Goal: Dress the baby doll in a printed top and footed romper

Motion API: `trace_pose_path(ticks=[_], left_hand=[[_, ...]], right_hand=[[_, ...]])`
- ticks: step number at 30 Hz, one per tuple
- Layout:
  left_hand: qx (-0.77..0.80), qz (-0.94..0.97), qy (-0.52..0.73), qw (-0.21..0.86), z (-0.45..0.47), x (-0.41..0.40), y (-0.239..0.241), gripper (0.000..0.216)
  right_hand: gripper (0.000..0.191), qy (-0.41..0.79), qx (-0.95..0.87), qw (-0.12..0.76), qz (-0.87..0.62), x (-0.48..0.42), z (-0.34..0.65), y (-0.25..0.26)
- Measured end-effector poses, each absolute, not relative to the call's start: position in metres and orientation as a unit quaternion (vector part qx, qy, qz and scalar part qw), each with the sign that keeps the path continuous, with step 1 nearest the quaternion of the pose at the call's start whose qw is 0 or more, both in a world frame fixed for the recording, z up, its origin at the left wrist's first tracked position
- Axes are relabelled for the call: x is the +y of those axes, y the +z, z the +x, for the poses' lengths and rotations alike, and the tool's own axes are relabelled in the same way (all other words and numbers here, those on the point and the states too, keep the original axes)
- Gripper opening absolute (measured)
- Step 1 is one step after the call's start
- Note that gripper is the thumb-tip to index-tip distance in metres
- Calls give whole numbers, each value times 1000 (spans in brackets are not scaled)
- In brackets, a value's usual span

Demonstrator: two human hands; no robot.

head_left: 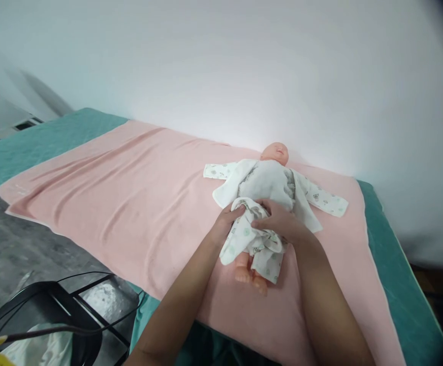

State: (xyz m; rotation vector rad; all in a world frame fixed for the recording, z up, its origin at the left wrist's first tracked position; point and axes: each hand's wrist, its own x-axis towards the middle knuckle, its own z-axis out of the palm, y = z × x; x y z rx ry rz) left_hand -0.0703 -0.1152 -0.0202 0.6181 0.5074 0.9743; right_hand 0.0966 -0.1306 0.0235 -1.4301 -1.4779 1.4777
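A baby doll [275, 152] lies on its back on a pink towel [130, 198], head toward the wall. It wears an open white printed top [320, 199] with sleeves spread out. White printed trousers [257, 244] are bunched around its legs, and bare feet [250, 277] stick out below. My left hand [227, 218] grips the waistband at the doll's left hip. My right hand [280, 219] pinches the waistband at the other side. Both hands are closed on the cloth.
The towel covers a teal table [400, 284] that stands against a white wall. A black chair frame [50, 310] with cables and white cloth on it stands at the lower left, over a grey floor.
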Motion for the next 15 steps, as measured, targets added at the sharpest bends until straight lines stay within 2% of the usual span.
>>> trace_pose_path(ticks=[4, 6, 11, 15], left_hand=[[236, 309, 427, 816, -74, -114, -18, 43], [236, 341, 410, 812, -77, -113, -18, 46], [234, 456, 355, 782, -85, -111, -12, 51], [246, 494, 328, 767, -89, -113, -8, 52]], right_hand=[[45, 571, -580, 224, -537, -134, 98, 25], [40, 570, -551, 263, -550, -133, 99, 20], [37, 616, -435, 435, -492, -129, 100, 2], [24, 603, -439, 474, -469, -129, 98, 2]])
